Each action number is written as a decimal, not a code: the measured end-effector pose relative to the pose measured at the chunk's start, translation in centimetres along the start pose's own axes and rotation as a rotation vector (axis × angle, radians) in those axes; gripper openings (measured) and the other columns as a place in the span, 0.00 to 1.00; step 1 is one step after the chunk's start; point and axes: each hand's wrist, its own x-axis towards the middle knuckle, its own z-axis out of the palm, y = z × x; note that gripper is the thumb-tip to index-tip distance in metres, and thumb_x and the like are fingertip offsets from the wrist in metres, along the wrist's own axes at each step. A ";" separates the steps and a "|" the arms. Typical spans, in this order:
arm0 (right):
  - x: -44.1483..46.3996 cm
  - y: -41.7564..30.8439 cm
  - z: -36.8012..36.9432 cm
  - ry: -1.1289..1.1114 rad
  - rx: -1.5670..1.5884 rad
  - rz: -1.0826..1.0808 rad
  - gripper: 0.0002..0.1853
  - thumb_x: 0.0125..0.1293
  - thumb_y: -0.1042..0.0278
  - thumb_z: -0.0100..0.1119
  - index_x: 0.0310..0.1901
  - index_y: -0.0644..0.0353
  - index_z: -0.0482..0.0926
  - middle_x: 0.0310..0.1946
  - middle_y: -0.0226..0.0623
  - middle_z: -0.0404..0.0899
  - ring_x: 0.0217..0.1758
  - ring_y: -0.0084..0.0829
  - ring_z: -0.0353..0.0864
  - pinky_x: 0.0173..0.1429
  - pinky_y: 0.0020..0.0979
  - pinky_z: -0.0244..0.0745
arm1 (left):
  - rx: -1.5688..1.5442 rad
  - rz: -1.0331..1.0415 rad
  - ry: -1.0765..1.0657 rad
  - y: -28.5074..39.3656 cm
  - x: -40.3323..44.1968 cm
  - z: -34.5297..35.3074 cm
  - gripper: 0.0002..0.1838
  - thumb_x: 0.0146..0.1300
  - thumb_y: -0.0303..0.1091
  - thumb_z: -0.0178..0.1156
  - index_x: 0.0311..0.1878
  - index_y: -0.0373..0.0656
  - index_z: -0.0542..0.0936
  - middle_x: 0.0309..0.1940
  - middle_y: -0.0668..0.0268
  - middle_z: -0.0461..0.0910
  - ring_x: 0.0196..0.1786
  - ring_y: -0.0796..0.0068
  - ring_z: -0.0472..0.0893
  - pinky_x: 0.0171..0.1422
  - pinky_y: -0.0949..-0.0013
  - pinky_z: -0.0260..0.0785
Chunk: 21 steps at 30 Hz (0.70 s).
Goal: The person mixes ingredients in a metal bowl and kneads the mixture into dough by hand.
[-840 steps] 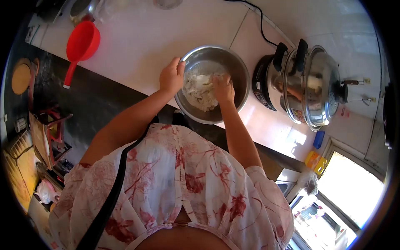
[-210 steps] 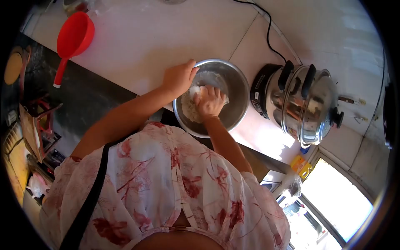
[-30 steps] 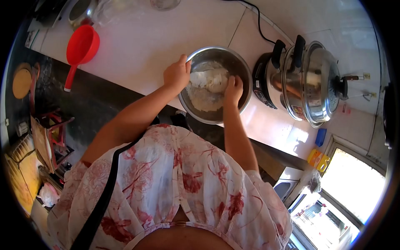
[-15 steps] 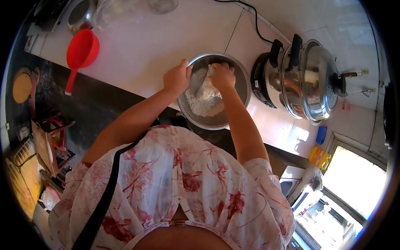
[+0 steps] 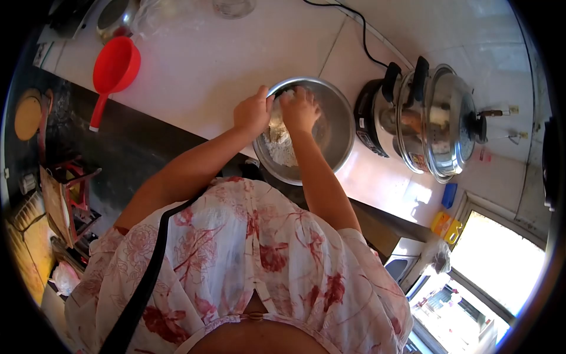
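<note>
A round steel bowl [image 5: 341,133] stands on the counter close in front of me. Whitish flour [image 5: 283,154] with doughy lumps lies along its left side. My left hand [image 5: 252,112] is closed over the bowl's left rim, thumb upward. Inside the bowl, my right hand [image 5: 299,109] reaches over the mixture near the upper left wall. Its fingers look spread and bent down into the floury mass, part of which is hidden beneath the palm.
Right of the bowl sits a lidded steel steamer pot [image 5: 427,121] on an electric base, its black cord [image 5: 365,35] running behind. A red ladle-shaped scoop [image 5: 115,68] lies at the left by the counter edge. Farther back are a metal pot [image 5: 117,20] and a clear glass [image 5: 233,6].
My right hand has moved left across the bowl, and its fingers have spread. The flour has been pushed toward the left side. My left hand stays on the rim.
</note>
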 end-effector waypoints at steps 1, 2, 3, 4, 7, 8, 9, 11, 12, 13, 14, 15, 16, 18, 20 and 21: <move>0.5 -0.2 0.8 0.009 0.094 0.061 0.20 0.56 0.55 0.57 0.49 0.55 0.77 0.47 0.43 0.76 0.56 0.52 0.72 0.60 0.48 0.65 | 0.011 0.001 -0.007 -0.2 0.1 0.1 0.10 0.68 0.42 0.49 0.40 0.46 0.70 0.21 0.55 0.78 0.27 0.48 0.78 0.31 0.48 0.67; 0.8 0.1 1.1 -0.034 0.178 0.044 0.21 0.54 0.56 0.57 0.49 0.56 0.77 0.46 0.45 0.77 0.55 0.53 0.73 0.59 0.44 0.68 | 0.023 0.002 -0.018 -0.4 0.1 0.2 0.10 0.68 0.42 0.49 0.40 0.46 0.70 0.21 0.55 0.78 0.27 0.48 0.78 0.31 0.48 0.67; 1.1 0.5 0.8 -0.037 0.182 0.046 0.21 0.54 0.56 0.57 0.49 0.56 0.77 0.46 0.45 0.77 0.55 0.53 0.73 0.59 0.44 0.68 | 0.028 -0.001 -0.019 -0.7 0.1 0.2 0.10 0.68 0.42 0.49 0.40 0.46 0.70 0.21 0.55 0.78 0.27 0.48 0.78 0.31 0.48 0.67; 1.4 1.3 0.2 -0.169 0.208 -0.015 0.21 0.55 0.57 0.58 0.50 0.56 0.77 0.46 0.48 0.77 0.53 0.52 0.74 0.58 0.43 0.69 | 0.031 0.018 -0.015 -0.8 0.0 0.3 0.10 0.68 0.42 0.49 0.40 0.45 0.70 0.22 0.56 0.78 0.27 0.49 0.78 0.30 0.49 0.67; 1.8 4.3 -2.2 -0.399 0.373 -0.010 0.21 0.56 0.60 0.57 0.52 0.56 0.76 0.46 0.50 0.78 0.49 0.50 0.77 0.55 0.40 0.71 | 0.008 0.036 -0.003 -0.4 -0.1 0.2 0.11 0.68 0.43 0.49 0.40 0.44 0.70 0.22 0.57 0.78 0.26 0.51 0.79 0.29 0.50 0.68; 1.6 5.4 -2.9 -0.506 0.522 0.057 0.20 0.58 0.62 0.56 0.52 0.56 0.76 0.46 0.50 0.78 0.47 0.48 0.78 0.53 0.39 0.72 | -0.005 0.027 0.006 -0.4 -0.2 0.1 0.11 0.68 0.42 0.49 0.39 0.44 0.70 0.22 0.57 0.79 0.26 0.51 0.79 0.29 0.50 0.68; 1.6 6.5 -3.4 -0.612 0.673 0.127 0.19 0.60 0.64 0.54 0.53 0.56 0.76 0.46 0.50 0.79 0.46 0.47 0.79 0.52 0.38 0.73 | -0.007 0.023 0.007 -0.4 -0.2 0.1 0.11 0.68 0.42 0.49 0.39 0.44 0.70 0.22 0.57 0.79 0.26 0.51 0.79 0.29 0.50 0.68; 3.2 7.8 -3.1 -0.653 0.510 0.075 0.17 0.64 0.62 0.52 0.52 0.57 0.77 0.46 0.48 0.79 0.47 0.46 0.80 0.52 0.39 0.73 | -0.003 0.044 0.016 -0.5 -0.3 0.1 0.10 0.68 0.42 0.49 0.40 0.44 0.70 0.22 0.57 0.79 0.27 0.51 0.79 0.29 0.51 0.68; 4.0 7.5 -2.8 -0.636 0.385 0.019 0.17 0.64 0.59 0.53 0.51 0.57 0.78 0.47 0.49 0.79 0.48 0.46 0.79 0.52 0.40 0.73 | -0.004 0.047 0.011 -0.3 -0.3 0.1 0.10 0.68 0.42 0.49 0.40 0.44 0.70 0.22 0.57 0.79 0.27 0.51 0.79 0.29 0.51 0.68; 4.2 7.5 -2.7 -0.619 0.260 -0.035 0.18 0.64 0.56 0.53 0.50 0.57 0.78 0.48 0.49 0.78 0.48 0.45 0.79 0.53 0.40 0.73 | 0.007 0.035 -0.007 -0.2 -0.2 0.0 0.10 0.68 0.41 0.49 0.40 0.44 0.70 0.22 0.57 0.79 0.27 0.51 0.79 0.29 0.51 0.68; 3.7 7.3 -2.0 -0.618 0.262 -0.028 0.18 0.64 0.56 0.53 0.50 0.57 0.78 0.48 0.49 0.78 0.48 0.45 0.79 0.53 0.40 0.73 | 0.020 0.022 -0.025 -0.2 -0.2 -0.1 0.10 0.68 0.40 0.49 0.41 0.44 0.70 0.22 0.57 0.79 0.27 0.51 0.79 0.29 0.51 0.68; 2.6 4.4 -1.8 -0.434 0.063 0.069 0.18 0.62 0.54 0.54 0.48 0.57 0.79 0.48 0.48 0.78 0.49 0.46 0.78 0.53 0.41 0.73 | 0.020 0.022 -0.029 -0.2 0.0 -0.2 0.10 0.68 0.40 0.49 0.41 0.44 0.70 0.22 0.57 0.79 0.27 0.51 0.79 0.29 0.51 0.68; 1.5 2.4 -1.5 -0.250 -0.134 0.163 0.19 0.61 0.53 0.55 0.46 0.57 0.80 0.49 0.47 0.77 0.50 0.47 0.77 0.54 0.43 0.73 | 0.019 0.027 -0.052 -0.3 0.1 -0.1 0.09 0.67 0.40 0.50 0.41 0.44 0.70 0.24 0.57 0.79 0.28 0.50 0.79 0.30 0.51 0.68; -0.9 1.4 -0.8 -0.141 -0.251 0.048 0.18 0.60 0.53 0.55 0.43 0.57 0.80 0.48 0.46 0.77 0.50 0.49 0.76 0.53 0.44 0.72 | 0.024 0.024 -0.083 -0.4 0.5 -0.4 0.09 0.67 0.39 0.50 0.41 0.43 0.70 0.26 0.56 0.79 0.29 0.50 0.79 0.31 0.51 0.69; -2.3 1.9 0.2 0.080 -0.344 -0.210 0.13 0.56 0.56 0.57 0.35 0.56 0.80 0.41 0.42 0.76 0.47 0.50 0.75 0.50 0.49 0.71 | -0.034 0.151 -0.020 -0.1 0.9 -0.6 0.09 0.66 0.37 0.51 0.40 0.42 0.70 0.29 0.55 0.79 0.32 0.50 0.79 0.33 0.51 0.70; -2.7 1.9 0.2 0.073 -0.347 -0.207 0.13 0.56 0.56 0.57 0.35 0.56 0.80 0.41 0.42 0.76 0.47 0.50 0.75 0.50 0.49 0.71 | -0.035 0.145 -0.025 -0.1 0.9 -0.4 0.09 0.66 0.37 0.51 0.40 0.42 0.70 0.29 0.55 0.79 0.32 0.50 0.79 0.33 0.51 0.70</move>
